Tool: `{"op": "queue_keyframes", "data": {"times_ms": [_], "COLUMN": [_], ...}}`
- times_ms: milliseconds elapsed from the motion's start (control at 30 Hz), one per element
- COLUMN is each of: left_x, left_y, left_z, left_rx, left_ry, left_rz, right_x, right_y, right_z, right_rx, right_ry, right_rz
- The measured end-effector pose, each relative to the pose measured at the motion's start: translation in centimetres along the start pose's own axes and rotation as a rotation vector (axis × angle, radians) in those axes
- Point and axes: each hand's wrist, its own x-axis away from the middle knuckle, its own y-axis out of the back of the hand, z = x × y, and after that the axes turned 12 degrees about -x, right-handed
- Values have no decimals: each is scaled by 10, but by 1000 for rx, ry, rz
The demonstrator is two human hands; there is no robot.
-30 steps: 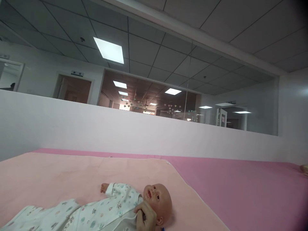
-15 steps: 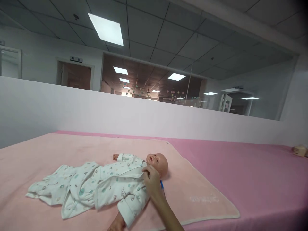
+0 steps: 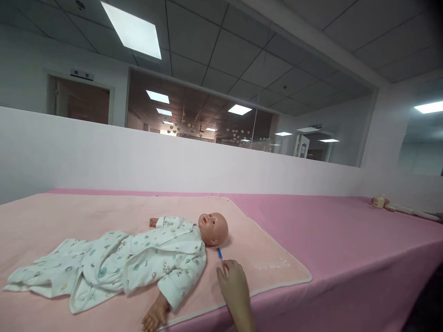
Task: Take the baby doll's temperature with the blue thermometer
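A baby doll (image 3: 212, 228) lies on its back on a peach blanket (image 3: 277, 258), its head to the right. It wears a white patterned baby gown (image 3: 138, 258), wrapped across the chest, with both of the doll's hands showing at the cuffs. Below the doll's head, my right hand (image 3: 235, 288) pinches a slim stick with a blue end (image 3: 219, 253), low over the blanket. The stick's lower part is hidden by my fingers, and its exact kind cannot be made out. My left hand is out of view.
Pink cloth (image 3: 328, 240) covers the table under the blanket, and its front edge drops at the lower right. A small cream-coloured bottle (image 3: 379, 201) stands at the far right, near a long pale object (image 3: 411, 211). Behind runs a low white wall (image 3: 173, 161) with a window above.
My right hand has left the gown's neckline and moved down to the blue-ended stick, which it now grips. The view has turned to the right.
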Motion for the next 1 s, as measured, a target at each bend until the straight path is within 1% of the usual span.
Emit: {"op": "queue_keyframes", "data": {"times_ms": [100, 167, 200, 267, 300, 333, 367, 433, 467, 500, 533, 567, 633, 700, 767, 867, 933, 1000], "left_x": [41, 58, 60, 50, 39, 26, 14, -5, -11, -14, -16, -17, -18, -20, -22, -24, -24, -23], "left_y": [30, 53, 65, 83, 90, 94, 96, 95, 93, 91, 88, 86, 84, 84, 86, 86, 86, 86], "left_z": [4, 7, 10, 20, 28, 39, 50, 75, 86, 95, 102, 108, 114, 120, 126, 134, 135, 131], "left_rx": [-55, -91, -107, -152, -223, -270, -279, -213, -184, -153, -118, -63, 87, 252, 372, 479, 524, 561], "left_ry": [25, 49, 61, 92, 88, 89, 92, 113, 113, 107, 104, 129, 245, 407, 517, 573, 574, 551], "left_rz": [-79, -148, -185, -264, -254, -184, -78, 169, 232, 252, 246, 209, 97, -17, -98, -140, -135, -107], "right_x": [-1, -2, -2, -1, 0, 2, 5, 9, 10, 11, 10, 7, -3, -18, -36, -62, -77, -90], "right_y": [-6, -7, -7, -5, -2, 1, 4, 10, 12, 13, 14, 13, 9, 2, -9, -34, -53, -74], "right_z": [-1, -3, -4, -5, -5, -4, -2, 6, 12, 19, 28, 39, 63, 87, 105, 121, 126, 130], "right_rx": [73, 75, 74, 68, 59, 46, 27, -34, -74, -118, -166, -216, -304, -358, -319, -113, 69, 188], "right_ry": [-39, -46, -38, -31, -42, -71, -116, -210, -236, -242, -226, -190, -101, -10, 58, 94, 95, 115], "right_rz": [-34, -51, -65, -108, -128, -150, -176, -223, -243, -264, -282, -297, -303, -235, -120, 68, 187, 271]}}
